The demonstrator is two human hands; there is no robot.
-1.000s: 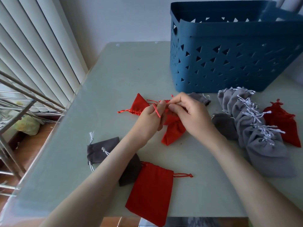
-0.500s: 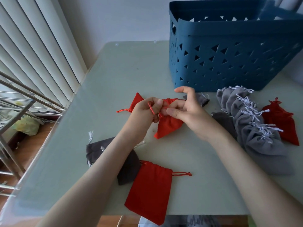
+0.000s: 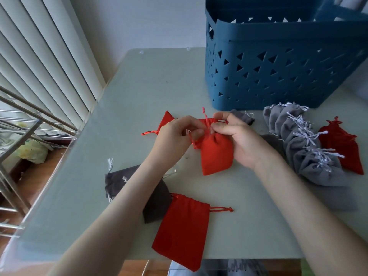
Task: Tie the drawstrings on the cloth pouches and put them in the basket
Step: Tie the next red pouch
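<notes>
Bare table (image 3: 151, 82) wide open left of the blue basket (image 3: 278, 62); basket wall stands tall just beyond left hand (image 3: 175, 134) and right hand (image 3: 239, 136), both pinching the red pouch (image 3: 217, 154); right side crowded by row of tied grey pouches (image 3: 306, 150); near edge taken by flat red pouch (image 3: 183, 230) and dark grey pouch (image 3: 117, 180); blinds (image 3: 39, 56) and metal rack (image 3: 18, 124) close off the left.

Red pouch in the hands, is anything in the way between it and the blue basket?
Nothing blocks it. Between the red pouch, held by the left hand and right hand, and the blue basket lies only one small grey pouch, flat on the table. Lifting over it and the basket's near wall should probably work.
</notes>
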